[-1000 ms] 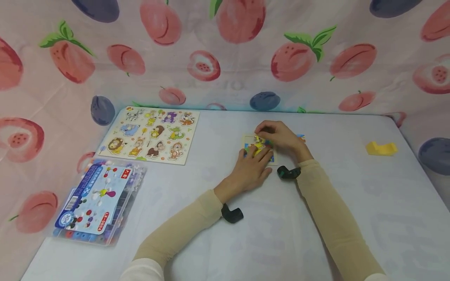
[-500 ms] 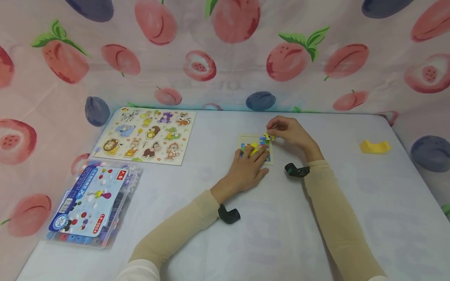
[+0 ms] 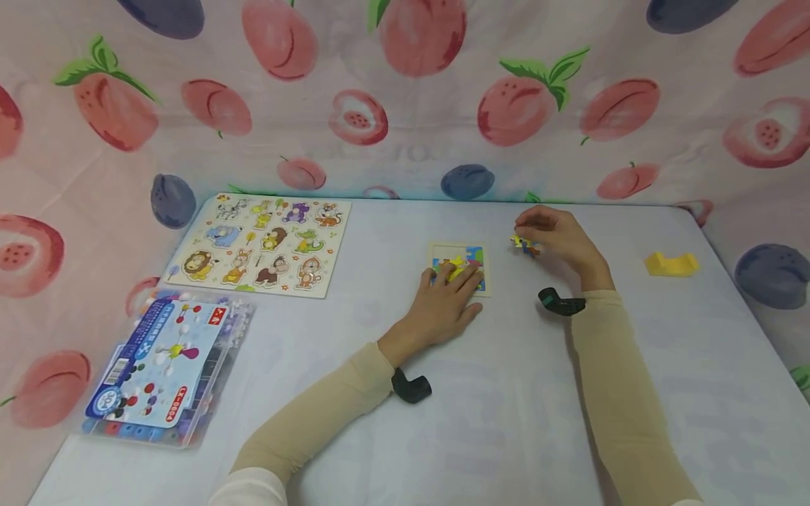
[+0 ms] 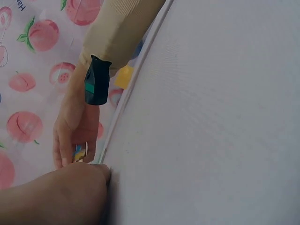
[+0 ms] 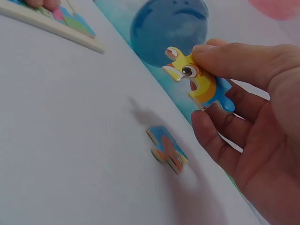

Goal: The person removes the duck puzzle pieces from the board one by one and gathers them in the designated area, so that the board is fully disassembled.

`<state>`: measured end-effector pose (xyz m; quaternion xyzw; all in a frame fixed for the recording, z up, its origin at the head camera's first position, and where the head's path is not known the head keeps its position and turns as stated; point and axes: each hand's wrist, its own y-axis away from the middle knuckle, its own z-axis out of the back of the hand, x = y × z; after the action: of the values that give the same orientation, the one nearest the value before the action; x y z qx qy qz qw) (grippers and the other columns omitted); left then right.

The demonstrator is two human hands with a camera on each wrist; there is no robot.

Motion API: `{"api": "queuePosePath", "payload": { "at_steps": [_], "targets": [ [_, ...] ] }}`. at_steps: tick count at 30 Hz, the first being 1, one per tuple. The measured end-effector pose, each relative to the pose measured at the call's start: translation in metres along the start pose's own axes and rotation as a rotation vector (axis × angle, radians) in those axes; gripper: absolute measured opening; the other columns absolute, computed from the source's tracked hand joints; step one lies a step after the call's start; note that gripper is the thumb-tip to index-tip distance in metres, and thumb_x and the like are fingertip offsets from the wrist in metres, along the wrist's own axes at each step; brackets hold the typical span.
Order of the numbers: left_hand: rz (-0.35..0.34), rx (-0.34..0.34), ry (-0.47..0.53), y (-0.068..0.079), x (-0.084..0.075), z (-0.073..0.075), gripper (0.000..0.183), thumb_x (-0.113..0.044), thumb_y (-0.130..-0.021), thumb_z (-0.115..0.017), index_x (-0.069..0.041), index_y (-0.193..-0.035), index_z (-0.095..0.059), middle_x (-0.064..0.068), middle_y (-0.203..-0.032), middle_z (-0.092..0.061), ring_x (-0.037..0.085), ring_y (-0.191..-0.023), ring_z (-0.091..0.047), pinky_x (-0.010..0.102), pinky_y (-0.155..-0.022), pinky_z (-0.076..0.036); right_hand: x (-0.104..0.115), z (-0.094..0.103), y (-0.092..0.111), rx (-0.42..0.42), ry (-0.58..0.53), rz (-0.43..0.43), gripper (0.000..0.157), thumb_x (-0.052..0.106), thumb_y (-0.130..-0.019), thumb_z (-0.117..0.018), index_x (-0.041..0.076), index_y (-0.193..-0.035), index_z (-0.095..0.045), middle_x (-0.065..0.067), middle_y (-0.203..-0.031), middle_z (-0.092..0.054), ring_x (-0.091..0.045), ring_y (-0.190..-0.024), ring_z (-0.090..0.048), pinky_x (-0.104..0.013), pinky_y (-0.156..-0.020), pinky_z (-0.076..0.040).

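My left hand rests with spread fingers on a small wooden jigsaw puzzle tray, covering its lower left part. Yellow, blue and green picture pieces show between and beyond the fingers; the tray's upper left is bare. To the right of the tray, my right hand pinches a yellow-and-blue puzzle piece with a printed eye, raised above the table. Below it a second puzzle piece, blue with orange-brown, lies on the table. In the left wrist view the right hand holds its piece beyond the left hand.
A white board with animal pictures lies at the back left. In front of it sits a clear plastic case of coloured parts with a blue printed card. A yellow block stands at the right. A fruit-print cloth hangs behind the table.
My right hand has moved right, from above the tray to beside it, carrying the puzzle piece over the loose one. The left hand stays on the tray. The view has shifted slightly.
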<state>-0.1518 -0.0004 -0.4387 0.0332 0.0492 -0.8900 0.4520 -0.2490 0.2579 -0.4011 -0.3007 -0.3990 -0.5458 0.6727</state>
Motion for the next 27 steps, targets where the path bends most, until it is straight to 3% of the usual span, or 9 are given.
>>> {"api": "queuePosePath", "payload": {
  "at_steps": [9,27],
  "targets": [
    [-0.001,0.001,0.0,0.001,0.0,0.0,0.057,-0.049,-0.1,-0.029,-0.024,-0.151,-0.024,-0.007,-0.158,-0.021,0.024,-0.138,-0.024,0.047,-0.104,-0.022,-0.019,0.022,0.008,-0.027,0.087,-0.068,0.042,0.047,-0.085,-0.065,0.015,-0.114,-0.062,0.005,-0.104,-0.063,-0.01,-0.1,-0.052,-0.032,-0.086,-0.036],
    [-0.01,-0.011,-0.002,0.003,0.0,-0.001,0.057,-0.048,-0.1,-0.03,-0.024,-0.151,-0.024,-0.007,-0.158,-0.022,0.025,-0.137,-0.025,0.047,-0.103,-0.022,-0.037,0.044,0.026,-0.044,0.161,-0.171,0.048,0.049,-0.087,-0.061,0.013,-0.119,-0.058,0.01,-0.105,-0.061,-0.011,-0.1,-0.048,-0.029,-0.087,-0.036]
  ]
}}
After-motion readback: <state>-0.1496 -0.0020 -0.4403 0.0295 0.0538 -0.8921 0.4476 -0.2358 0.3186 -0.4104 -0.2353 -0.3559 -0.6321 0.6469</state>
